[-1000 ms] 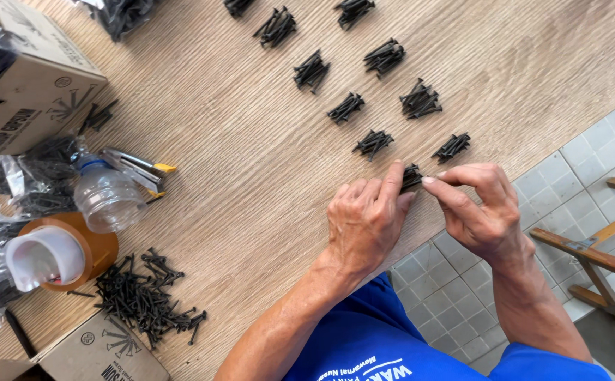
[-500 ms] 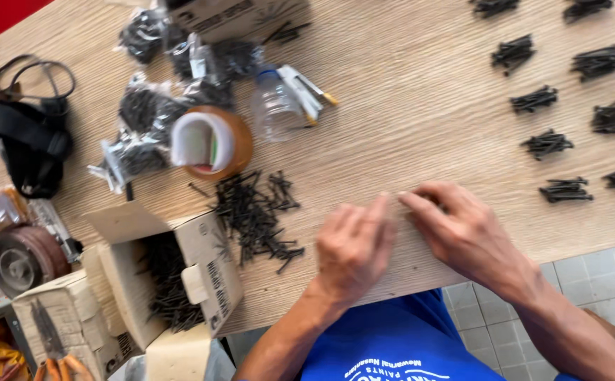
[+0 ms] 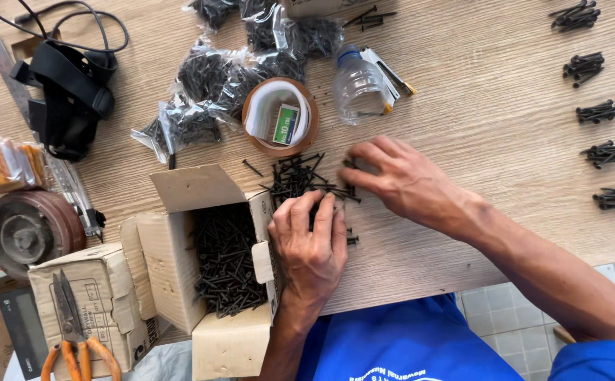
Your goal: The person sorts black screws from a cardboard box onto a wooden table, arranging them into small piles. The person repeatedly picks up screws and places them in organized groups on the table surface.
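1. Centrally, a loose pile of black screws on the wooden counter, just right of an open cardboard box also full of screws.
2. Left hand palm down at the near edge of the pile, fingers curled over some screws, touching the box flap; whether gripping any, cannot tell.
3. Right hand reaching in from the right, fingertips pinching at screws on the far side of the pile; grasp not clear.
4. Just behind the pile: a roll of brown tape with a small carton inside, a clear plastic bottle lying down, and clear bags of screws.
5. Well to the right: small bundles of screws laid out in rows.
6. To the left: a black strap with cable, a snack packet, a round wheel, and orange-handled pliers on a closed carton.
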